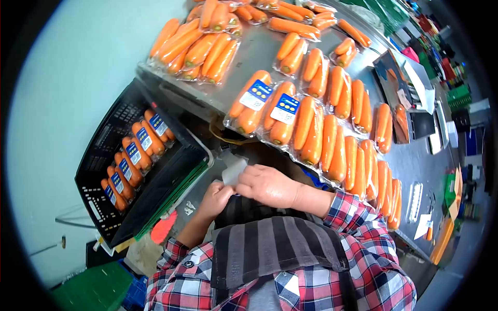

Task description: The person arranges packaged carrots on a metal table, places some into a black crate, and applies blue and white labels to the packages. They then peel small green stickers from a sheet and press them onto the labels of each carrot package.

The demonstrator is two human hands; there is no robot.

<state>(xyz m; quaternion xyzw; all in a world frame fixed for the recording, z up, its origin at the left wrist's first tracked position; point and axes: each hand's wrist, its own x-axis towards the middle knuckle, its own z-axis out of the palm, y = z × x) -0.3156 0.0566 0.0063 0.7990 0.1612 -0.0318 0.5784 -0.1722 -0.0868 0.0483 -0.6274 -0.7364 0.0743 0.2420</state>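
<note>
White strip, long axis forward

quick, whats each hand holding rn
Left hand: fingers closed, pinching a white strip.
Right hand: fingers closed on the same strip.

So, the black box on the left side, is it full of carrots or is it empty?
Partly filled: the black box holds one row of labelled carrot packs, with bare space beside them.
</note>
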